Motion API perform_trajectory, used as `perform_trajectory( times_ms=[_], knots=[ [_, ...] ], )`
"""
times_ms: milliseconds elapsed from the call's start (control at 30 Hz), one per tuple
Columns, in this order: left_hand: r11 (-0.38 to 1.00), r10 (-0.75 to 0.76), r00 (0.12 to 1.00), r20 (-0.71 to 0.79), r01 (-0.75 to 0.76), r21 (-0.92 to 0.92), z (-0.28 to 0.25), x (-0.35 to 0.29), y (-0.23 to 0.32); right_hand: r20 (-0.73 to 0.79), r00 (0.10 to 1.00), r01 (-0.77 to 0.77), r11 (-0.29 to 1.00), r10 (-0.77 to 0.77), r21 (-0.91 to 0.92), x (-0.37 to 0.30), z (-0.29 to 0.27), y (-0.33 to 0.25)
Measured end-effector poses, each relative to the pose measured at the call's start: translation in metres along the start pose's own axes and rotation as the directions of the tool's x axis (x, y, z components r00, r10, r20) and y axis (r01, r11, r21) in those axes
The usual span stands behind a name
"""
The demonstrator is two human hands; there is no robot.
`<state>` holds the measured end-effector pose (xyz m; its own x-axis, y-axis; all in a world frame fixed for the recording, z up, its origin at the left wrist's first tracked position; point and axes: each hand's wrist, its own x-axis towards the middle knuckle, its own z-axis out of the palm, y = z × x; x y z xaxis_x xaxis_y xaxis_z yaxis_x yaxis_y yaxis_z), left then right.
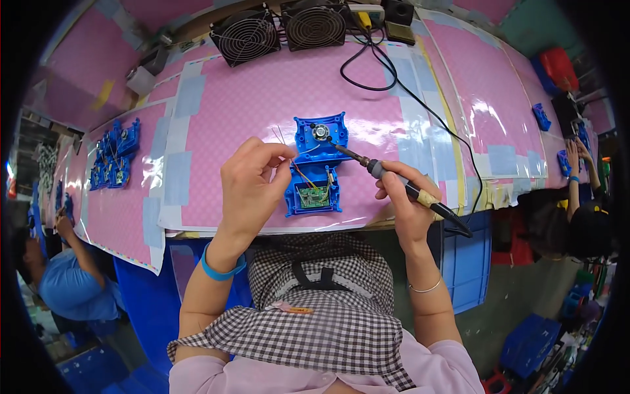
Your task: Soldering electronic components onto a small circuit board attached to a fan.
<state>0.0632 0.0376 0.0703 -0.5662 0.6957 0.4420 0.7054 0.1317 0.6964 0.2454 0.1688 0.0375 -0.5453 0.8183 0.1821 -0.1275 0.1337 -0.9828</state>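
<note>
My right hand (408,200) grips a soldering iron (375,168) by its dark handle, the tip pointing left toward the upper half of an opened blue plastic casing (303,139). A round speaker (321,132) sits in that upper half. In the lower half lies a green circuit board (314,196) with thin yellow and red wires (303,176) rising from it. My left hand (256,180) is closed, thumb and forefinger pinching thin wire (281,136) at the casing's left side. The iron's tip is close to the casing's right edge; contact with anything cannot be told.
Two black fans (246,38) stand at the back of the pink-covered table (243,92). The iron's black cord (433,105) loops along the right. More blue casings (115,154) are grouped at left. Co-workers sit at both sides, one in a blue shirt (79,282).
</note>
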Motion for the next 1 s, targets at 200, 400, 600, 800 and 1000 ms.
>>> perform_trajectory(
  times_ms=[200,400,600,800,1000],
  knots=[
    [0.998,0.021,1.000,-0.006,-0.022,-0.059,0.011,0.007,-0.011,-0.004,1.000,-0.012,1.000,0.012,0.023,0.009,0.007,0.006],
    [1.000,-0.010,1.000,0.019,0.011,-0.025,0.018,0.013,-0.013,0.022,1.000,0.021,1.000,-0.021,0.002,0.013,0.006,0.012],
    [0.999,-0.052,0.998,0.047,0.052,-0.007,0.018,0.015,-0.007,0.011,1.000,0.005,1.000,-0.005,0.007,0.013,0.007,0.013],
    [0.998,-0.065,0.996,0.059,0.066,-0.004,0.019,0.016,-0.008,0.009,1.000,0.012,1.000,-0.012,-0.012,0.013,0.010,0.010],
    [1.000,-0.008,0.999,0.040,0.008,0.003,0.021,0.015,-0.006,-0.003,0.998,0.065,0.996,-0.065,-0.068,0.013,0.006,0.003]
  ],
)
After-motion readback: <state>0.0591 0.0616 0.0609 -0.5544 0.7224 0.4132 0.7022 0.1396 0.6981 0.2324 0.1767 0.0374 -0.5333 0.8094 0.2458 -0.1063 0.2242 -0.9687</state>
